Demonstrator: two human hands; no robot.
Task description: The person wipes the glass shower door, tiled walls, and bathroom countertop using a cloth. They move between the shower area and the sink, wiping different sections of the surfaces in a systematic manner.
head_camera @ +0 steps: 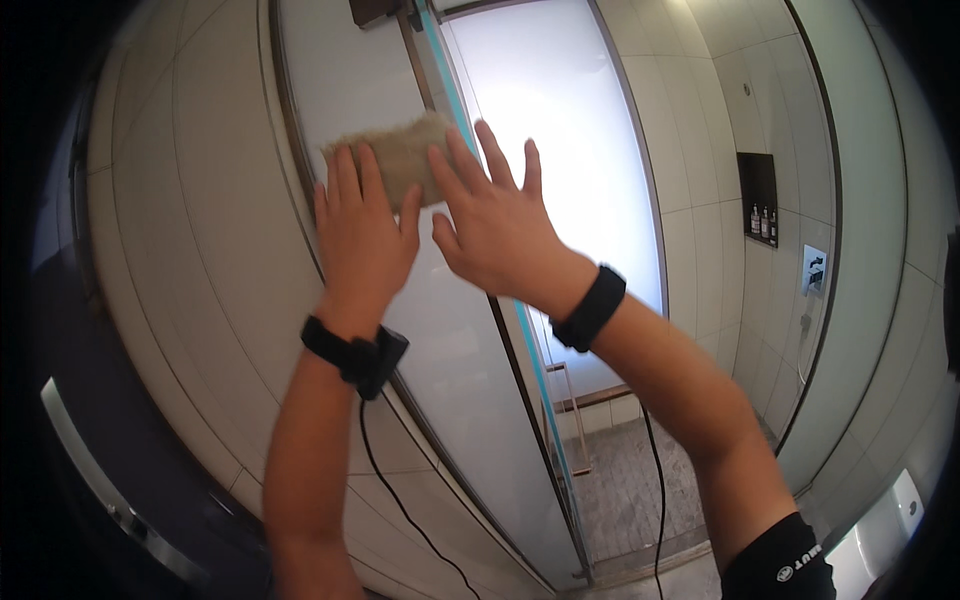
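Observation:
A folded tan cloth (409,169) with a frayed upper edge lies against a white frosted glass panel (457,345). My left hand (360,225) presses the cloth's left part flat, fingers pointing up and thumb at its lower edge. At the cloth's right end is my right hand (502,225), its index and middle fingertips overlapping the cloth. Its other fingers spread past the edge of a clear glass door (536,367). What lies beneath both palms is hidden. Each wrist wears a black strap, and the left one carries a small box with a cable.
Behind the door are a bright frosted window (555,150) and a grey shower floor (637,480). A metal pull handle (577,420) stands out from the door. Bottles (763,221) sit in a wall niche (756,180), above a shower control (814,270). Black cables (409,510) hang below my arms.

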